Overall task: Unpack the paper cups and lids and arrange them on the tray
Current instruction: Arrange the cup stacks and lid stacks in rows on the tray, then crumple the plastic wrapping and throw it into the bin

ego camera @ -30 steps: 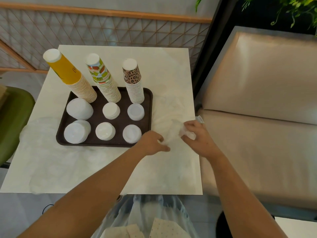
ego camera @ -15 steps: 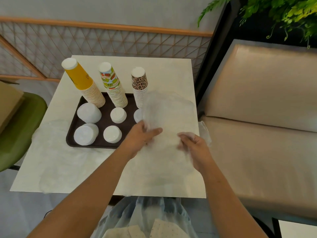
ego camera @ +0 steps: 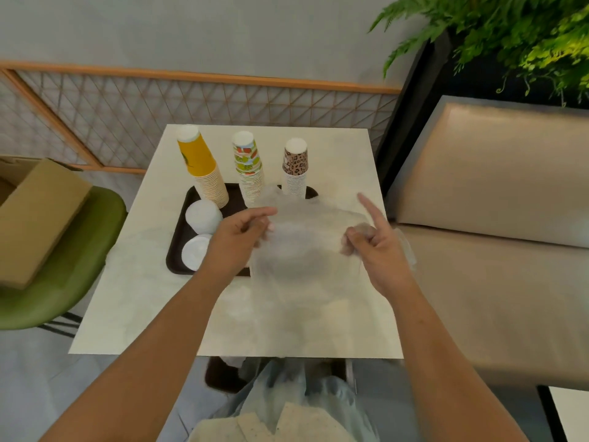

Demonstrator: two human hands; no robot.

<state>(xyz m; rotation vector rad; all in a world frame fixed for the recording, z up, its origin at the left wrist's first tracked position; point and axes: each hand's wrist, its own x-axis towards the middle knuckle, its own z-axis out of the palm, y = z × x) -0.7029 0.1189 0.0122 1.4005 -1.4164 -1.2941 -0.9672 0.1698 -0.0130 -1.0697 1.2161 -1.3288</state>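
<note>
A dark brown tray (ego camera: 177, 243) lies on the white table and carries three upside-down stacks of paper cups: yellow (ego camera: 201, 167), fruit-patterned (ego camera: 249, 164) and leopard-patterned (ego camera: 295, 169). White lid stacks (ego camera: 203, 215) show at the tray's left; the others are hidden. A clear plastic bag (ego camera: 302, 250) hangs above the table between my hands. My left hand (ego camera: 238, 242) pinches its left edge. My right hand (ego camera: 374, 247) grips its right edge, index finger pointing up.
More clear plastic wrap (ego camera: 134, 269) lies on the table left of the tray. A cardboard box (ego camera: 35, 215) sits on a green chair (ego camera: 79, 266) at left. A beige bench (ego camera: 494, 250) runs along the right. A plastic bag (ego camera: 287, 400) hangs below the table's near edge.
Both hands lifted the clear bag off the table and raised it in front of the tray, spreading it. My view tilted upward, showing more wall and plant.
</note>
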